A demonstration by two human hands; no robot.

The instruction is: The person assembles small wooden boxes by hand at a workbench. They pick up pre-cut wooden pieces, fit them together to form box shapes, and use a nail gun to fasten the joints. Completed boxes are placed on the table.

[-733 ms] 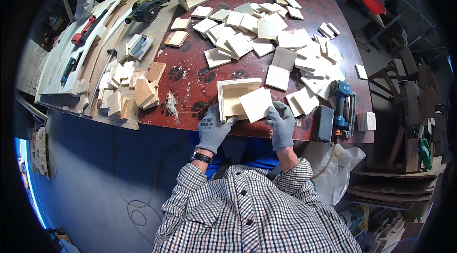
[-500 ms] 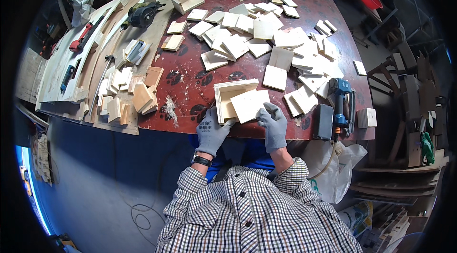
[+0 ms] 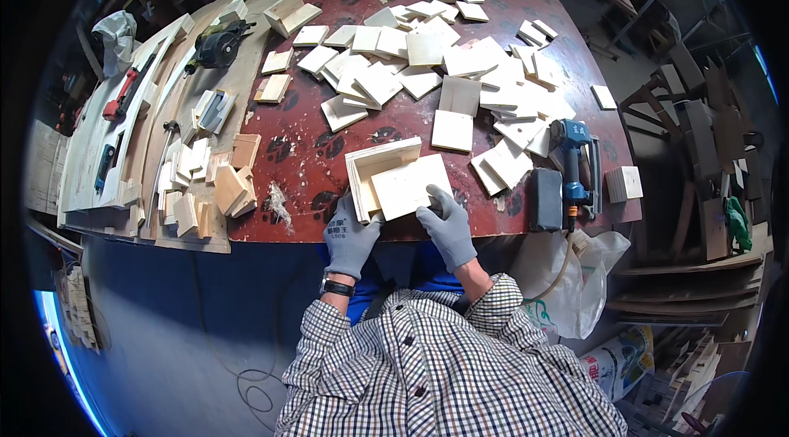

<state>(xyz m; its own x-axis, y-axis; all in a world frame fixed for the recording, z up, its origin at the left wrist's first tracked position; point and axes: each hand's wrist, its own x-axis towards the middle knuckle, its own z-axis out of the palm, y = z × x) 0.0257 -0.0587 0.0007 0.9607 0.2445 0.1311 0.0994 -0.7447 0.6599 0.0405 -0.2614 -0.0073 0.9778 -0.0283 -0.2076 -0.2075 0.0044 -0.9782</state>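
At the table's near edge, my gloved left hand (image 3: 352, 237) grips the lower left corner of an open wooden box frame (image 3: 381, 154) made of pale boards. My gloved right hand (image 3: 446, 228) pinches the near right corner of a square wooden panel (image 3: 411, 185) between thumb and fingers. The panel is tilted and lies against the frame's open side, covering part of it; whether the two are joined I cannot tell. Beyond them, a loose pile of similar square panels (image 3: 426, 49) spreads over the red table (image 3: 308, 170).
On the right stand a blue nail gun (image 3: 573, 159) with a hose and a small block stack (image 3: 625, 184). To the left, a plywood sheet carries offcuts (image 3: 234, 186), a hammer (image 3: 170, 129), a dark power tool (image 3: 220, 46) and a red tool (image 3: 122, 94). A white sack (image 3: 575, 281) hangs below the edge.
The view has shifted, so the table's things appear further left. My right hand has moved along the panel to its near right corner. Frame and panel sit slightly turned.
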